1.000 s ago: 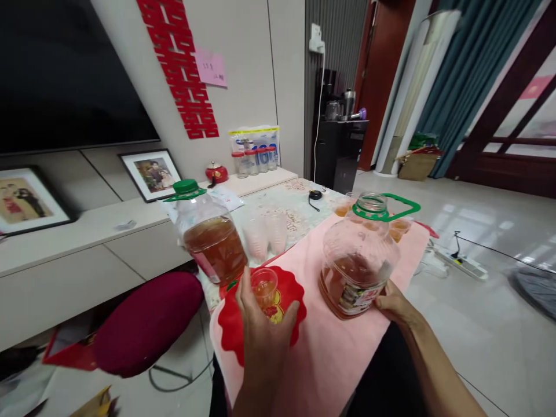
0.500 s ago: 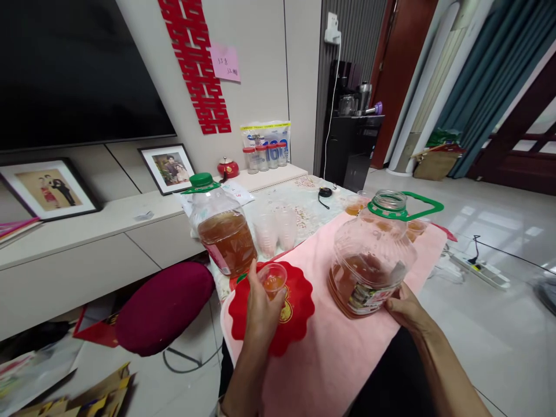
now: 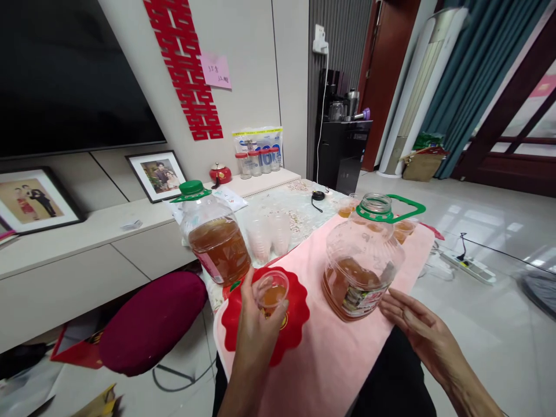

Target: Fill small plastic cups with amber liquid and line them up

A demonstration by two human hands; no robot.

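My left hand (image 3: 256,318) is closed around a small clear plastic cup (image 3: 274,289) with amber liquid in it, held over a red scalloped tray (image 3: 295,313). To the right, a big clear jug (image 3: 360,260) with a green handle and no cap stands on the pink cloth (image 3: 317,370), partly filled with brown liquid. My right hand (image 3: 417,324) is beside the jug's lower right side, fingers stretched out and holding nothing. Whether its fingertips touch the jug I cannot tell. A second jug (image 3: 217,243), with a green cap on, stands behind the tray at the left.
Stacks of clear cups (image 3: 269,234) stand behind the tray. Filled cups (image 3: 403,229) sit beyond the open jug. A black tape measure (image 3: 318,197) lies on the flowered tablecloth (image 3: 278,200). A maroon stool (image 3: 152,324) is at the left, a power strip (image 3: 469,266) on the floor at right.
My right hand has loosened from the jug's lower side and moved slightly right, its fingers now straightened. The cup in my left hand is lifted a little and tilted differently. The view has shifted slightly.
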